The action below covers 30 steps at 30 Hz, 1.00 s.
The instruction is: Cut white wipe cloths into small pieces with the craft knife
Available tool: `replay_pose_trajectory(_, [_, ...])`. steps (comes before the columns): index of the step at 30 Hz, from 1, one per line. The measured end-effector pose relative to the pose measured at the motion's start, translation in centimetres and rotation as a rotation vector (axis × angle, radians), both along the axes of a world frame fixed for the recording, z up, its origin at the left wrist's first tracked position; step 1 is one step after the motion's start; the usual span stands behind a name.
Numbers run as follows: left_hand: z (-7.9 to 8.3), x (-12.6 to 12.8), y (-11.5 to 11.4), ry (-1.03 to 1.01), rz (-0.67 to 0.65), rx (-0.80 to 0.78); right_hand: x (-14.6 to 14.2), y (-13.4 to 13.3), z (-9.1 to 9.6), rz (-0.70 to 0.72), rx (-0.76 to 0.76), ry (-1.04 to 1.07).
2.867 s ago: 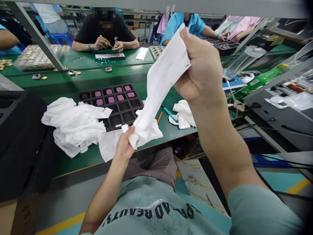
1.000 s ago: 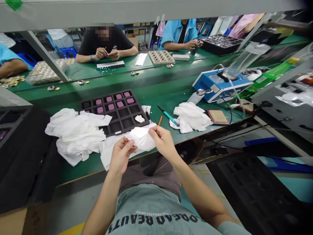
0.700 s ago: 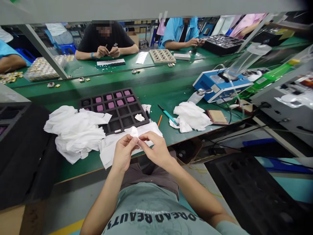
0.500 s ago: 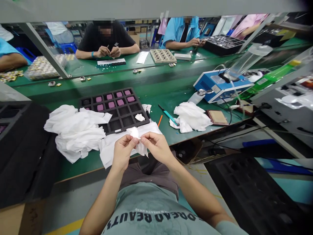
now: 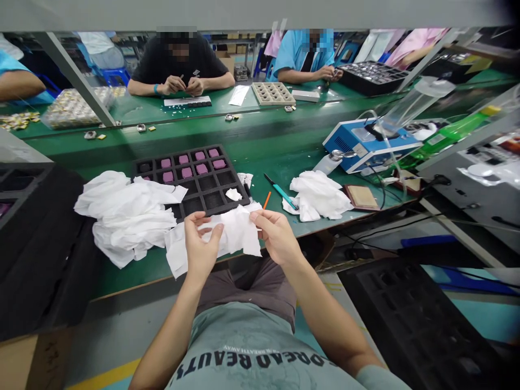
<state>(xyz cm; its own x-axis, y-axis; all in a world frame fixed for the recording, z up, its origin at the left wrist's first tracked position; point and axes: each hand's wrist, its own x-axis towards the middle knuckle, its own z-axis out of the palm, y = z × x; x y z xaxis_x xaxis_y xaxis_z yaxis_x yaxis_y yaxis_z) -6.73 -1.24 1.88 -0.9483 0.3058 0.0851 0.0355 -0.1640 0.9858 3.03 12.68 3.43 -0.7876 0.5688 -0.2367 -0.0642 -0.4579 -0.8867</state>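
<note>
My left hand [image 5: 200,248] and my right hand [image 5: 276,235] each pinch one end of a white cloth [image 5: 238,234], stretched between them over the near edge of the green table [image 5: 280,157]. Just beyond the cloth lies a black foam tray [image 5: 190,181] with pink blocks [image 5: 190,165] in its far compartments and a small white scrap [image 5: 233,194] in a near one. A larger white sheet [image 5: 175,252] lies on the table under my left hand.
A heap of white cloths [image 5: 125,208] lies left of the tray, another pile [image 5: 319,195] to the right beside a teal pen [image 5: 281,190]. A blue device [image 5: 369,142] and green bottle [image 5: 455,130] stand further right. Other people work across the table.
The cloth was bunched small between my fingertips; my hands have moved apart and spread it out wide between them.
</note>
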Motion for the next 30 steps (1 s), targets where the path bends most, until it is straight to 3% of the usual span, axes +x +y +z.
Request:
replay_pose_trajectory(2, [0.1,0.4,0.0,0.103,0.030,-0.061,-0.2,-0.1,0.0,0.001,0.033,-0.002])
replay_pose_trajectory(5, [0.2,1.5,0.0,0.048,-0.205,-0.113,-0.7,-0.7,-0.2,0.052,0.053,-0.006])
replay_pose_trajectory(7, [0.1,2.0,0.1,0.013,-0.269,-0.121,-0.8,-1.1,-0.4,0.098,0.033,-0.005])
replay_pose_trajectory(9, [-0.3,2.0,0.2,0.045,-0.212,-0.123,-0.9,-1.2,-0.2,0.120,0.049,0.002])
replay_pose_trajectory(11, [-0.9,1.5,0.2,0.112,-0.119,-0.112,-1.0,-0.7,0.6,0.129,0.167,0.020])
replay_pose_trajectory(15, [-1.7,0.1,-0.1,0.145,-0.043,-0.082,-1.4,1.5,4.9,0.023,0.630,0.133])
replay_pose_trajectory(19, [-1.9,-0.4,-0.5,0.051,-0.008,0.013,-1.7,2.9,12.1,-0.110,1.108,0.233])
replay_pose_trajectory(22, [-2.0,-0.4,-0.4,-0.084,-0.024,0.129,-1.9,2.9,16.8,-0.120,1.361,0.247])
replay_pose_trajectory(25, [-2.1,-0.6,0.2,-0.271,-0.143,0.246,-2.3,2.6,19.6,-0.032,1.418,0.250])
replay_pose_trajectory(30, [-1.8,-1.4,1.7,-0.572,-0.418,0.403,-2.7,2.2,21.3,-0.038,1.337,0.229])
